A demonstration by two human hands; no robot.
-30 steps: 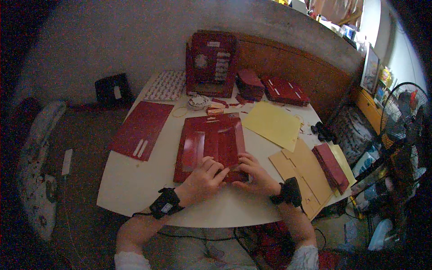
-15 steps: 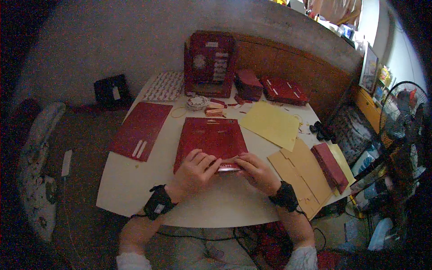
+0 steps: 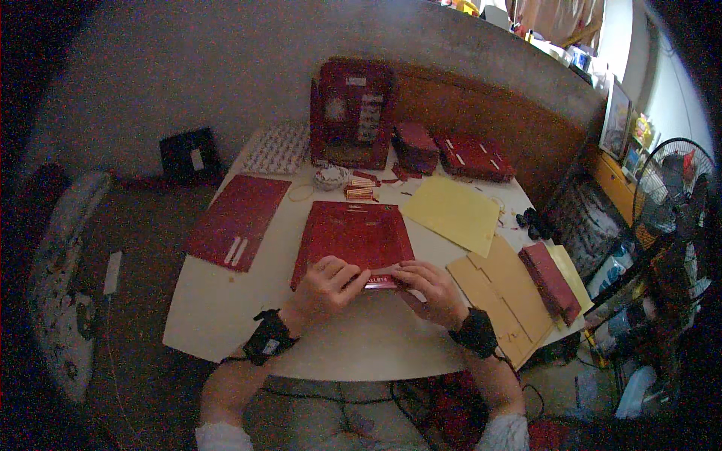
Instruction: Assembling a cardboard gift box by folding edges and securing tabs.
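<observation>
A flat dark red cardboard piece [image 3: 353,237] lies on the white table in front of me. Both hands are at its near edge, where a narrow folded strip [image 3: 380,281] with pale lettering shows between them. My left hand [image 3: 329,284] is closed on the left part of this edge, fingers curled. My right hand [image 3: 430,286] pinches the right part, its fingertips over the strip and the thumb mostly hidden beneath. To the left lies a dark red sheet [image 3: 241,218] with two white strips [image 3: 236,251] on it.
A tall dark red display box [image 3: 352,113] stands at the back, beside red stacks [image 3: 475,156]. Yellow paper [image 3: 454,214], tan cardboard [image 3: 502,289] and a long red block [image 3: 551,278] lie on the right. A roll of tape [image 3: 331,177] sits behind the cardboard piece. A fan [image 3: 669,188] stands far right.
Both hands stay at the near edge of the cardboard piece, with only small finger shifts. The whole view has moved slightly, so things sit a little lower in it.
</observation>
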